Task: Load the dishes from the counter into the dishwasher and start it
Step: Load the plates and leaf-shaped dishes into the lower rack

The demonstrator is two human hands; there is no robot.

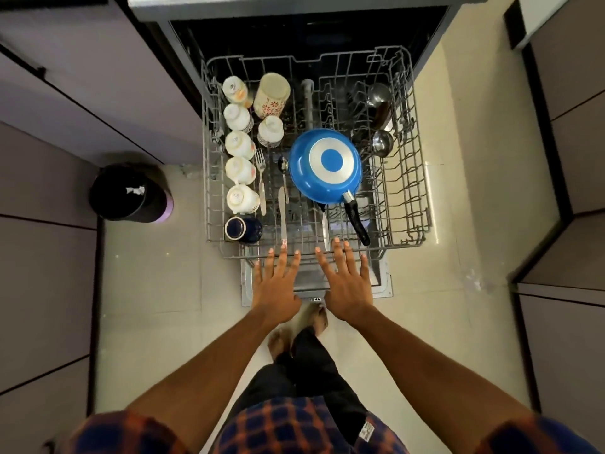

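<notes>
Both arms reach straight forward and down, palms turned down. The left hand (276,283) and right hand (348,286) lie side by side with fingers straight and spread, holding nothing. Their fingertips sit at the near edge of the pulled-out dishwasher rack (422,178); whether they press on the wire cannot be told. The rack stands out over the lowered dishwasher door (246,290). Near the rack's middle a blue frying pan (325,165) lies upside down, its round base up. Its black handle (357,221) runs toward the near right corner, so the pan's long axis slants from the centre to that corner. Along the left edge a row of white cups (240,170) lies mouth-down, ending at the near left corner with a dark blue mug (244,228). A tall flowered cup (271,95) stands at the far left. Beside the cups a fork (261,178), a spoon (283,168) and a knife (282,217) lie lengthwise, far to near. Two steel ladles (383,142) rest toward the far right. One cup's base carries a printed mark (235,197) and the knife a small red one, both too small to read. A dark bin (131,193) stands on the floor to the left of the rack.
</notes>
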